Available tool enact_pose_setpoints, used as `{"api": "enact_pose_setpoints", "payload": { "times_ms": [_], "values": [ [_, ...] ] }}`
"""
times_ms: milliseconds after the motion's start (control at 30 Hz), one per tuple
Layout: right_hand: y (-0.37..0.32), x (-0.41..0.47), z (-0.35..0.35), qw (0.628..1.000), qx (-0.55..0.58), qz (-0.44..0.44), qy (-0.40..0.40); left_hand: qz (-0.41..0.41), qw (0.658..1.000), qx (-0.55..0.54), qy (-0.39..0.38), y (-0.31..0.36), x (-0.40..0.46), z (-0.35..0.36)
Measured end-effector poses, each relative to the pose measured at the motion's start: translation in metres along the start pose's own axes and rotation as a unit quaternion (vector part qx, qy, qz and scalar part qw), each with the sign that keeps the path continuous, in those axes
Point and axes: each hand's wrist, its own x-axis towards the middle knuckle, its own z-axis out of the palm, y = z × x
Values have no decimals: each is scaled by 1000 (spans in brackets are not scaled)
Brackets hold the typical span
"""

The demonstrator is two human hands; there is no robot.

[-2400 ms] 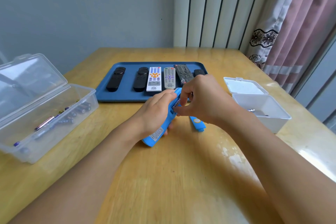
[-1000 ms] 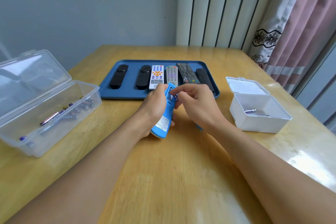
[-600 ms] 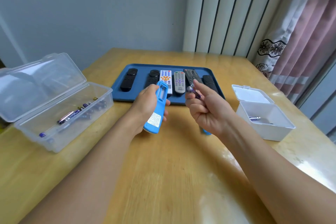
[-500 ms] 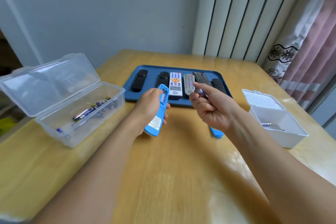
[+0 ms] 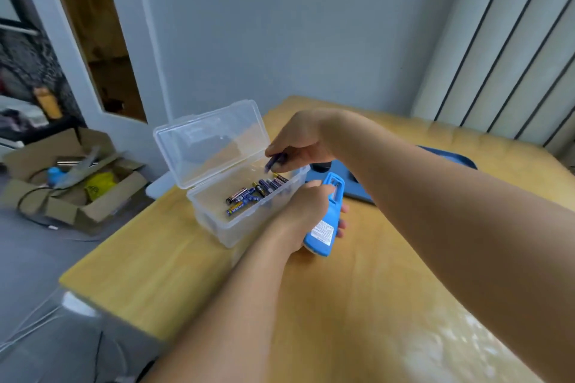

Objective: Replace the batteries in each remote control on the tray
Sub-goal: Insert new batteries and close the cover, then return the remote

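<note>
The right hand (image 5: pixel 298 146), which pinched a battery (image 5: pixel 274 162) beside the tray moments ago, now holds it over the clear battery box (image 5: pixel 249 214) at centre frame, while the left hand (image 5: pixel 306 205) grips the opened blue remote (image 5: pixel 326 221).

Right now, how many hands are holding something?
2. The left hand grips the blue remote just above the table. The right hand pinches a purple battery over the open clear box. Nothing hides either hand.
</note>
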Motion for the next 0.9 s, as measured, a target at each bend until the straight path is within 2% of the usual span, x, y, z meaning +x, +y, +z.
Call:
{"api": "enact_pose_setpoints", "payload": {
  "times_ms": [100, 200, 333, 433, 533, 633, 767, 833, 900],
  "values": [
    [3, 4, -2, 997, -55, -11, 57, -2, 1000, 14, 0, -1, 0, -1],
    [12, -5, -11, 989, -71, -61, 115, -2, 1000, 17, 7, 1, 0, -1],
    [50, -41, -49, 954, -125, -143, 233, 14, 1000, 14, 4, 2, 0, 6],
    [92, -94, -91, 912, -214, -142, 320, 23, 999, 20, -31, -1, -3, 29],
    [136, -155, -139, 891, -249, -84, 371, 17, 996, 51, -75, -6, -4, 70],
    [174, -216, -181, 897, -264, 34, 354, 21, 986, 105, -128, -12, -4, 121],
    [205, -250, -201, 905, -298, 168, 251, 21, 980, 114, -160, -17, -2, 165],
    [221, -250, -204, 888, -353, 184, 230, 23, 982, 100, -159, -21, -1, 178],
    [231, -239, -202, 855, -438, 177, 214, 27, 984, 80, -157, -24, 0, 176]
  ]
}}
